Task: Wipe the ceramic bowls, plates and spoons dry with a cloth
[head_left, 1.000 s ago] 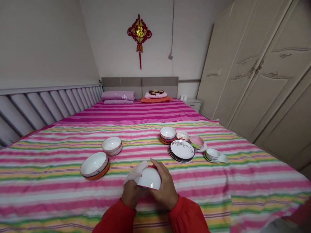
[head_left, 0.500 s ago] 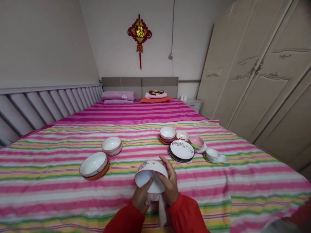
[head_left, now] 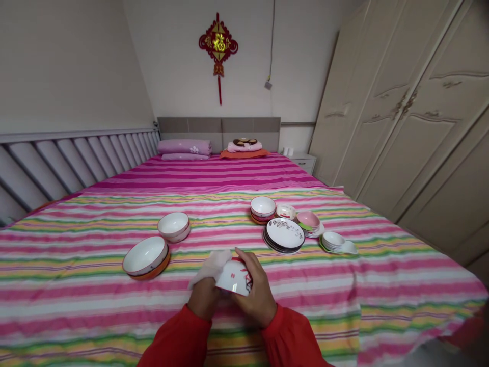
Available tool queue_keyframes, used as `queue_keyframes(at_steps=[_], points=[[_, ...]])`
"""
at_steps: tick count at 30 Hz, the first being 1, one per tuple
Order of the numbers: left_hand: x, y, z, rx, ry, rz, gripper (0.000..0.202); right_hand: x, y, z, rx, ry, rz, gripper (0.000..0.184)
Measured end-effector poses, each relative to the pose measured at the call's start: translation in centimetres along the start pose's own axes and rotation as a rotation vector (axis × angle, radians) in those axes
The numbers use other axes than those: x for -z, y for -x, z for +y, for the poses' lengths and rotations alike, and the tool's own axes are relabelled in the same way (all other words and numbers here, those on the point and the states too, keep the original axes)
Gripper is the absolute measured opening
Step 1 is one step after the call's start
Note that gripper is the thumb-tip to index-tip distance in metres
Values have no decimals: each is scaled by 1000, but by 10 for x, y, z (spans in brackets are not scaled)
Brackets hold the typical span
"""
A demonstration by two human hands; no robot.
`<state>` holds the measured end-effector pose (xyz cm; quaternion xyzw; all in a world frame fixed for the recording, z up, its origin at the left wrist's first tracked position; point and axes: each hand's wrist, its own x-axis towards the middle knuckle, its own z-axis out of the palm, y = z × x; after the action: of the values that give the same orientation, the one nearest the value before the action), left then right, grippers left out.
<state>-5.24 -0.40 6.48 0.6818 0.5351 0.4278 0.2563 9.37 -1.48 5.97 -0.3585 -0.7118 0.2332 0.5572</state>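
Over the near part of the striped bedspread (head_left: 344, 285), both hands hold a white bowl with a red pattern (head_left: 234, 279), tipped so its outside faces me. My right hand (head_left: 256, 291) wraps round its right side. My left hand (head_left: 203, 300) is closed on a white cloth (head_left: 211, 265) that lies against the bowl's left side and sticks up past its rim. Both sleeves are red.
On the bed to the left stand a white bowl on an orange one (head_left: 146, 256) and a smaller white bowl (head_left: 173, 226). To the right are stacked plates (head_left: 284, 235), stacked bowls (head_left: 263, 208), a pink bowl (head_left: 308, 221) and small white dishes (head_left: 336, 241). A wardrobe (head_left: 412, 117) lines the right wall.
Half a second ago the bowl's opening faced me with the cloth hanging below it; now the bowl is turned outside towards me and the cloth is up at its left. The view tilted slightly down.
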Motion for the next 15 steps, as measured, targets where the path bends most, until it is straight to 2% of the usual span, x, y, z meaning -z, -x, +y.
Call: queue_keyframes(at_steps=[2,5,7,9,12,15], points=[[-3,3,-3,4,38,-50,48,1,1,1,-29,-24,25,74],[-5,4,-6,29,192,-11,43,5,3,2,-122,-173,63,72],[-9,4,-7,142,373,5,36,8,2,2,-198,-317,92,71],[-18,6,-6,344,571,48,31,9,1,2,-253,-440,141,70],[-39,15,-4,588,890,73,40,6,0,5,-318,-553,235,65],[-58,24,-6,598,1167,18,47,3,1,11,-372,-605,273,60]])
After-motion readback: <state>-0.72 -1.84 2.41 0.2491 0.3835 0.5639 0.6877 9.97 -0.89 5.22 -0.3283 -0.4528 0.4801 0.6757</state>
